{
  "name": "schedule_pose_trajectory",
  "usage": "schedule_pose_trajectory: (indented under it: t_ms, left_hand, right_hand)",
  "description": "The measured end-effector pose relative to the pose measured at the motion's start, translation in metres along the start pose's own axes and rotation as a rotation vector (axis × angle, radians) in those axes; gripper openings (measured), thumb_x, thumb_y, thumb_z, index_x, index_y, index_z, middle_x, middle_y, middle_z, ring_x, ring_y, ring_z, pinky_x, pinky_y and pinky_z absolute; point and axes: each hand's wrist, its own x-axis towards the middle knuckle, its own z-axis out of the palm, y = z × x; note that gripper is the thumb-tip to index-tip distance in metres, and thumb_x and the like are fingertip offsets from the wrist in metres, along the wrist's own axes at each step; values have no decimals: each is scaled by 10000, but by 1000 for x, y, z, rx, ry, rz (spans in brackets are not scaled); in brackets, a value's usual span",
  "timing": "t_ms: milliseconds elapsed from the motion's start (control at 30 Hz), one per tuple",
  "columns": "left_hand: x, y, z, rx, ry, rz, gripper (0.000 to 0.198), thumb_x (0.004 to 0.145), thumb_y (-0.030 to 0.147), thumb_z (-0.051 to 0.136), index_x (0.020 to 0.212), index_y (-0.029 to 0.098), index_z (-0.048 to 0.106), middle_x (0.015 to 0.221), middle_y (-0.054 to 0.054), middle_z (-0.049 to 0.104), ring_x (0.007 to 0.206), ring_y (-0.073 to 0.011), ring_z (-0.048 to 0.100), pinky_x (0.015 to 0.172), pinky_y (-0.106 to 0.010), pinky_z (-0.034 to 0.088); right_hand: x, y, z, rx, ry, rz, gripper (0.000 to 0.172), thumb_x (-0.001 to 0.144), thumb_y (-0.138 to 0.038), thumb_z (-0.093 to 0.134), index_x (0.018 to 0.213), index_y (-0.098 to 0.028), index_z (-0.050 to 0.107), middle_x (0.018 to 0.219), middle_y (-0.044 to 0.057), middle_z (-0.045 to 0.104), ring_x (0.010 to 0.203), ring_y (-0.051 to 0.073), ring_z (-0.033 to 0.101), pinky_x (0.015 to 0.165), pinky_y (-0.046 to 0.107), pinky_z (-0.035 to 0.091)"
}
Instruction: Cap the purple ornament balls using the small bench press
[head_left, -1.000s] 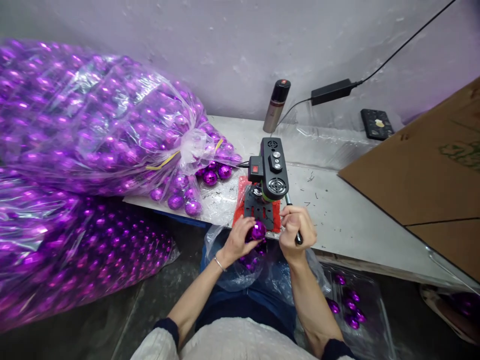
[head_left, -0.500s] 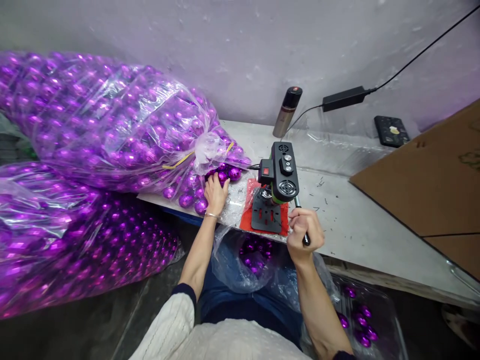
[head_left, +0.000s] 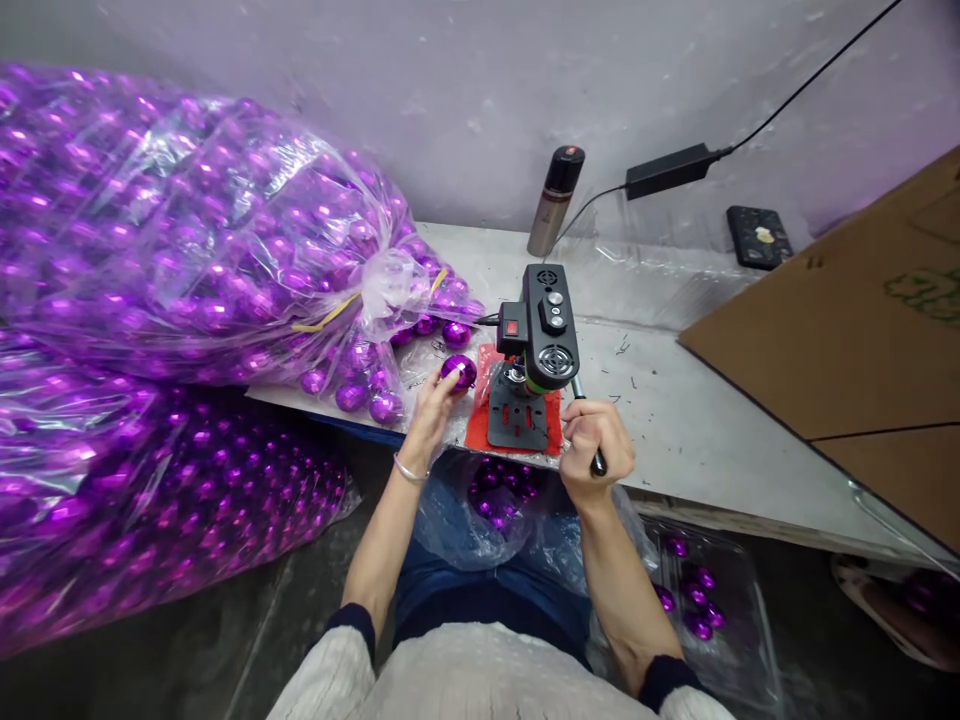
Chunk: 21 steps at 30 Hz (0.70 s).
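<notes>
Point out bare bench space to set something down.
Widest: the white bench between the black machine and the cardboard box, though dark scraps dot it. Smaller: between the tied bag and the canister. Crowded: left of the machine, with purple balls and the left hand holding another ball.

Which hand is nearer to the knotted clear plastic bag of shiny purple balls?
Left. The left hand is near the knotted end of the bag, holding one faceted purple ball; the right hand is farther off, right of the black machine, gripping its black handle.
</notes>
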Motion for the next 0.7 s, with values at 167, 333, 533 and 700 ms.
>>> schedule_pose_trajectory:
  t_ms: [167,333,533,700]
  left_hand:
    - [-22,-39,29,217,-73,103,581,829,485,766,1287,190,564,1202,-115,732,1095,-240,719,1007,-414,557]
    - [-28,-53,46,540,-61,340,548,809,417,799,1260,195,581,1229,-124,701,1147,-275,678,1031,-460,528]
    - [-24,-54,50,728,-38,474,598,793,435,829,1290,208,585,1254,-124,695,1159,-309,671,1028,-500,523]
    - [-19,-58,44,731,-79,465,641,801,493,819,1333,223,585,1227,-118,714,1123,-301,692,1004,-484,542]
  right_hand:
    - [1,1,-2,-3,-37,-38,260,950,-107,485,719,-220,521,675,-5,610,665,142,627,598,287,445]
    - [3,-1,-4,-19,-52,-60,240,949,-116,481,739,-224,528,688,-3,617,663,142,631,598,287,465]
    - [6,-4,-4,-41,-67,-73,243,944,-121,471,734,-229,528,686,-1,625,643,148,633,585,293,474]
    - [6,-5,-5,-49,-74,-83,245,951,-125,460,743,-231,534,691,0,631,631,144,629,580,290,474]
